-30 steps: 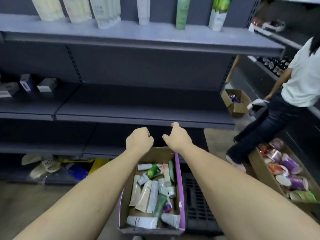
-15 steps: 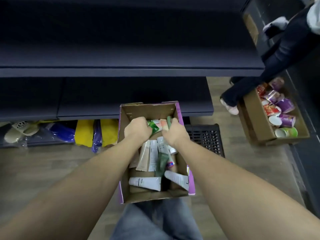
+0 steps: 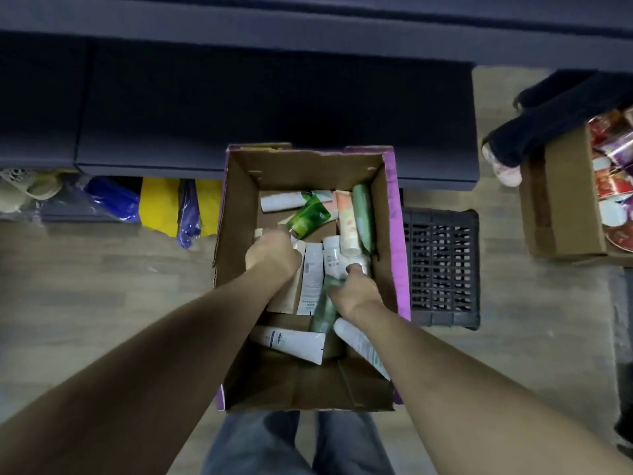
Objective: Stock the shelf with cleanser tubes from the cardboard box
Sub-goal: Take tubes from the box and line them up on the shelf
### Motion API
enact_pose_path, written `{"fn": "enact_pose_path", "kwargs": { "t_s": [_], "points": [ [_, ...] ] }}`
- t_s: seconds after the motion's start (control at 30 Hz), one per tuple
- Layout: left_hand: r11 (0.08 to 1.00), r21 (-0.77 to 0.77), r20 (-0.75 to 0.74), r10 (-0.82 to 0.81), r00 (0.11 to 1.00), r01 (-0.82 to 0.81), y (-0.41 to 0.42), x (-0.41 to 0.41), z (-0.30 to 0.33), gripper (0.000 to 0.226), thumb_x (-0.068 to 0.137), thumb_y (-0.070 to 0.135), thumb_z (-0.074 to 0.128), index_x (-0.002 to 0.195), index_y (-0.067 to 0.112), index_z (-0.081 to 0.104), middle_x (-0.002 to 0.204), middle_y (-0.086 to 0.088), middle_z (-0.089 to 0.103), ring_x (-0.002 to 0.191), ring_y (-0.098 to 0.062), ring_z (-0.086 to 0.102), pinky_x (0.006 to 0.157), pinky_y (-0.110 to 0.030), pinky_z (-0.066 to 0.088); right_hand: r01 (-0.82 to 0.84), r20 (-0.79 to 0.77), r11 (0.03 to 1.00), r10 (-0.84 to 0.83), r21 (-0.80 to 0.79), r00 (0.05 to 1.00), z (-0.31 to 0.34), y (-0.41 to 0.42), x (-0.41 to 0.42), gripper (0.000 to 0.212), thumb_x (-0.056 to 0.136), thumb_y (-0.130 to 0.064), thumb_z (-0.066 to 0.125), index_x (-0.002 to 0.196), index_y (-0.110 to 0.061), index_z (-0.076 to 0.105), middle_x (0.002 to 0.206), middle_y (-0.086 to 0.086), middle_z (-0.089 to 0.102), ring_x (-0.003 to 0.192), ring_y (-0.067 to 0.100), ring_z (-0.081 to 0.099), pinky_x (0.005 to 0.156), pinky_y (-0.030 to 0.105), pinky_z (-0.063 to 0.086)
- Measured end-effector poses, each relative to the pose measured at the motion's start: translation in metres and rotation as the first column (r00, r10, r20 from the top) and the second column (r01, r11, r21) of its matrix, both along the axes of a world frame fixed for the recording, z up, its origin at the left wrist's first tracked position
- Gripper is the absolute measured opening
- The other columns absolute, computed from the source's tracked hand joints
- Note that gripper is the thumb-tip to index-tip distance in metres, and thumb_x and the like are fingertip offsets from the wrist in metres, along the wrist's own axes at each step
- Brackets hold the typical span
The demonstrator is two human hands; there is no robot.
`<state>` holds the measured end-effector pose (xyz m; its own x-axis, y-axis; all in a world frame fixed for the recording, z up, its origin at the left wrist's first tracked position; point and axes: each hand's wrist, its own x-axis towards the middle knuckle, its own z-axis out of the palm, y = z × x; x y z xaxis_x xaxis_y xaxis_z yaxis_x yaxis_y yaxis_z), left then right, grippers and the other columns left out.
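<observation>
The open cardboard box (image 3: pixel 236 207) with purple sides sits on the floor in front of the dark lower shelf (image 3: pixel 274 108). Several cleanser tubes lie loose in it, among them a bright green tube (image 3: pixel 308 217), a peach tube (image 3: pixel 346 221) and a white tube (image 3: pixel 294 341). Both my hands are down inside the box. My left hand (image 3: pixel 272 252) is curled over the top end of a beige tube (image 3: pixel 286 296); its fingers are hidden. My right hand (image 3: pixel 356 291) grips a pale green tube (image 3: pixel 323 305), its thumb against a white tube (image 3: pixel 331 258).
A black plastic crate (image 3: pixel 442 269) stands right of the box. Farther right is a second cardboard box (image 3: pixel 561 207) of colourful cups, with another person's leg and shoe (image 3: pixel 503 166) beside it. Yellow and blue bags (image 3: pixel 161 204) lie under the shelf at left.
My view has tipped down from the shelves to the box. Both hands dropped from shelf height into the box and have closed on tubes.
</observation>
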<state>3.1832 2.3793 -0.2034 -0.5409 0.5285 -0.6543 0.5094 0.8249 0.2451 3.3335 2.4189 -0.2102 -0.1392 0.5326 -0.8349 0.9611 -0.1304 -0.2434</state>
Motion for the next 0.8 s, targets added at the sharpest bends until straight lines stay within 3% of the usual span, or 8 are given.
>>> {"fn": "enact_pose_path", "kwargs": {
  "t_s": [0.17,0.3,0.37,0.5,0.57,0.63,0.7,0.8],
  "points": [
    [0.995,0.039,0.008,0.089,0.996,-0.09,0.002,0.002,-0.028,0.047,0.089,0.018,0.063,0.134,0.013,0.047,0.121,-0.011,0.059,0.109,-0.031,0.06,0.079,-0.035,0.046,0.055,0.07,0.997,-0.051,-0.053,0.996,-0.037,-0.019,0.007,0.049,0.093,-0.03,0.06,0.133,-0.007,0.043,0.132,0.014,0.057,0.121,0.031,0.057,0.094,0.029,0.048],
    [0.973,0.067,0.104,0.215,0.971,-0.222,0.004,0.004,-0.044,0.042,0.092,0.017,0.06,0.131,0.017,0.045,0.115,-0.006,0.061,0.098,-0.024,0.06,0.071,-0.031,0.041,0.13,0.091,0.991,-0.128,-0.013,0.988,-0.055,-0.035,0.005,0.057,0.088,-0.036,0.067,0.132,-0.008,0.045,0.129,0.012,0.061,0.12,0.029,0.058,0.098,0.036,0.05],
    [0.961,0.063,0.144,0.26,0.955,-0.271,0.005,0.006,-0.05,0.045,0.094,0.016,0.057,0.136,0.02,0.042,0.12,-0.005,0.06,0.101,-0.023,0.059,0.072,-0.03,0.04,0.167,0.128,0.986,-0.166,0.003,0.978,-0.06,-0.042,0.004,0.068,0.086,-0.036,0.07,0.136,-0.002,0.037,0.134,0.014,0.057,0.124,0.029,0.055,0.1,0.034,0.048],
    [0.948,0.04,0.219,0.301,0.928,-0.317,0.004,0.01,-0.061,0.056,0.099,0.017,0.052,0.149,0.024,0.028,0.135,-0.006,0.049,0.1,-0.015,0.047,0.077,-0.025,0.033,0.142,0.183,0.989,-0.148,0.045,0.972,-0.073,-0.055,-0.001,0.071,0.084,-0.024,0.071,0.136,0.0,0.029,0.133,0.015,0.057,0.124,0.028,0.056,0.096,0.033,0.048],
    [0.953,0.025,0.169,0.294,0.941,-0.302,0.004,0.011,-0.068,0.06,0.098,0.02,0.055,0.15,0.021,0.026,0.141,-0.006,0.044,0.114,-0.019,0.048,0.08,-0.022,0.03,0.076,0.22,0.995,-0.089,0.068,0.971,-0.08,-0.059,-0.002,0.071,0.083,-0.022,0.069,0.137,-0.002,0.028,0.131,0.014,0.058,0.122,0.027,0.058,0.094,0.032,0.049],
    [0.966,0.049,0.044,0.25,0.967,-0.252,0.004,0.008,-0.074,0.068,0.091,0.024,0.064,0.149,0.021,0.028,0.146,-0.006,0.04,0.13,-0.025,0.043,0.096,-0.028,0.035,0.063,0.236,0.993,-0.084,0.098,0.968,-0.083,-0.059,-0.002,0.065,0.082,-0.02,0.07,0.132,-0.006,0.031,0.124,0.011,0.063,0.117,0.026,0.061,0.091,0.03,0.049],
    [0.981,0.04,-0.027,0.192,0.981,-0.191,0.004,0.008,-0.077,0.071,0.088,0.027,0.067,0.148,0.021,0.029,0.146,-0.007,0.039,0.134,-0.027,0.04,0.105,-0.037,0.035,0.077,0.227,0.99,-0.102,0.116,0.969,-0.084,-0.058,-0.001,0.063,0.082,-0.022,0.07,0.13,-0.008,0.031,0.119,0.01,0.065,0.114,0.026,0.062,0.089,0.029,0.048],
    [0.99,0.014,-0.049,0.141,0.989,-0.14,0.004,0.007,-0.074,0.071,0.09,0.027,0.064,0.15,0.02,0.027,0.148,-0.01,0.037,0.136,-0.028,0.038,0.107,-0.038,0.034,0.119,0.197,0.986,-0.141,0.12,0.97,-0.078,-0.056,0.0,0.063,0.082,-0.025,0.072,0.129,-0.01,0.032,0.119,0.008,0.065,0.114,0.026,0.062,0.086,0.029,0.049]
  ]
}}
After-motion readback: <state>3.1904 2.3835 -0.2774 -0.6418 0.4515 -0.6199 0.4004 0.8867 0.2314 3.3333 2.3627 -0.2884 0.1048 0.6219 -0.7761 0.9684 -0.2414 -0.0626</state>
